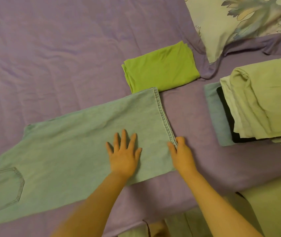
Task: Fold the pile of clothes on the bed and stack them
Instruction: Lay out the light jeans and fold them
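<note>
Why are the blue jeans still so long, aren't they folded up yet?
Only partly. The jeans lie stretched across the bed, legs stacked together. The left hand presses flat on them; the right hand pinches the hem.

Head view, steeply downward (close), over bed

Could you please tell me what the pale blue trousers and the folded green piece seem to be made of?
The trousers look like light-washed denim: a matte, faintly mottled surface, a thick double-stitched hem pinched by the right hand, and a stitched patch pocket. The green piece looks like thin knit jersey, probably cotton: smooth, soft rounded folds, no visible weave. Neither can be confirmed by sight alone.
</note>
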Demonstrator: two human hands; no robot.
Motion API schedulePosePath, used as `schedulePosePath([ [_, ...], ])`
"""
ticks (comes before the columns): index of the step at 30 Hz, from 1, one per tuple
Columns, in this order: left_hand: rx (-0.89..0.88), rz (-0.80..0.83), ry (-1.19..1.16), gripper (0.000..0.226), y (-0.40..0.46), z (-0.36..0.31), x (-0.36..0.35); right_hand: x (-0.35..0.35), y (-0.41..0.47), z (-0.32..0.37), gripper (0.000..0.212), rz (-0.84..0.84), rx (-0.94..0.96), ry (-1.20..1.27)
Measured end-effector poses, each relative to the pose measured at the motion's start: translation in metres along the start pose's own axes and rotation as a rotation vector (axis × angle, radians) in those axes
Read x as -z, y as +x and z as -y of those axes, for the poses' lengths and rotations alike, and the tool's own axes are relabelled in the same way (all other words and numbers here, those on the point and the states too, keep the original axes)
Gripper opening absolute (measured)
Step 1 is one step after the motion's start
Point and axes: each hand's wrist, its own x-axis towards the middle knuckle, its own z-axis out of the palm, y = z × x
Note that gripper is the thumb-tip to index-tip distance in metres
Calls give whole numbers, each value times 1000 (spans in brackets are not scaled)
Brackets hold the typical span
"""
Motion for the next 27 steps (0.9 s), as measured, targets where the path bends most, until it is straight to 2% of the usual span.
schedulePosePath([
  [2, 55, 27, 17, 65, -4, 7, -7, 3, -1, -1, 21, -28, 14, -90],
  [7, 110, 74, 31, 70, 0, 32, -4, 9, 0, -7, 32, -48, -135, -354],
  [9, 81, 71, 21, 71, 1, 38, -3, 6, -3, -1, 50, -95, -50, -520],
  [11, 44, 56, 5, 72, 0, 41, -3, 0, -8, 8, 69, -149, 125, -693],
  [12, 31, 41, -11, 73, -2, 43, -4, -5, -10, 15, 72, -169, 224, -727],
  [15, 15, -37, -44, 71, -7, 55, -4, -31, -16, 39, 67, -68, 419, -724],
  [18, 52, -90, 3, 69, -9, 83, -4, -67, -17, 61, 65, 154, 512, -771],
  [20, 89, -111, 28, 71, -9, 106, -5, -92, -16, 73, 65, 220, 536, -794],
  [24, 130, -179, 3, 74, -10, 144, -11, -132, -6, 91, 67, 204, 579, -935],
  [27, 88, -219, 13, 76, -7, 163, -17, -139, 17, 95, 76, 143, 619, -1023],
])
